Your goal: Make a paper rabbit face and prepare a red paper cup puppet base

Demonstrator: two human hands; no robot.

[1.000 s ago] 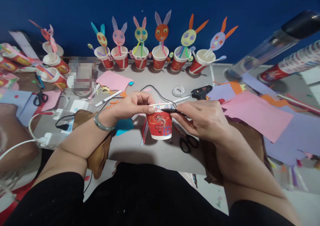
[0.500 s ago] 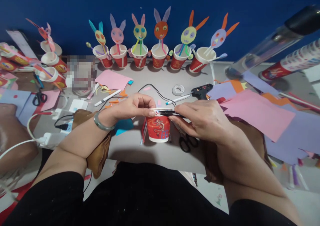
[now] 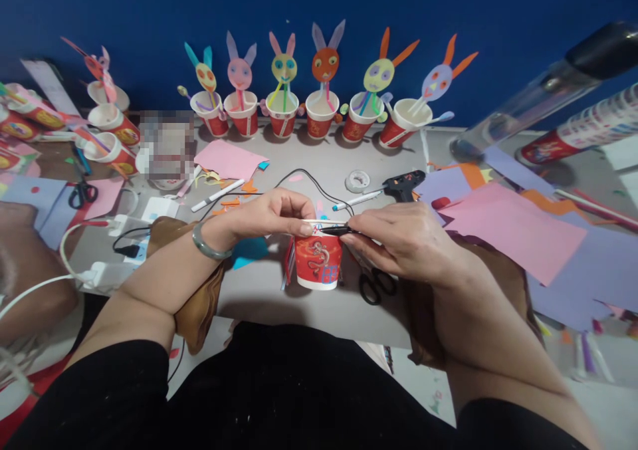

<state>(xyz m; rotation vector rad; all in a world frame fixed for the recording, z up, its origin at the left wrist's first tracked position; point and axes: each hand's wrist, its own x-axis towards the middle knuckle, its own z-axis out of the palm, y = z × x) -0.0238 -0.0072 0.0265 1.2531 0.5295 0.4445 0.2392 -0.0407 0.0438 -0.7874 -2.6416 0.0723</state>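
Upright in front of me is a red paper cup (image 3: pixel 319 265) with a white rim and a dragon print. My left hand (image 3: pixel 284 214) pinches its rim on the left side, thumb outside. My right hand (image 3: pixel 399 234) grips a slim black pen (image 3: pixel 339 230), held almost level. The pen's tip meets the outside of the cup just under the rim, near my left thumb. Black-handled scissors (image 3: pixel 377 284) lie below my right hand, their blades partly covered. Some straws (image 3: pixel 288 264) show behind the cup's left side.
Paper cups with rabbit faces (image 3: pixel 325 64) line the blue wall. A black glue gun (image 3: pixel 405 184), a tape roll (image 3: pixel 357 180) and a white marker (image 3: pixel 218 195) lie beyond my hands. Pink paper (image 3: pixel 513 230) is at right, a power strip (image 3: pixel 107 274) at left. Another person's arm (image 3: pixel 34 270) rests far left.
The whole view has shifted slightly. Both hands keep their grip on the cup and pen, and the pen's tip remains near the rim.
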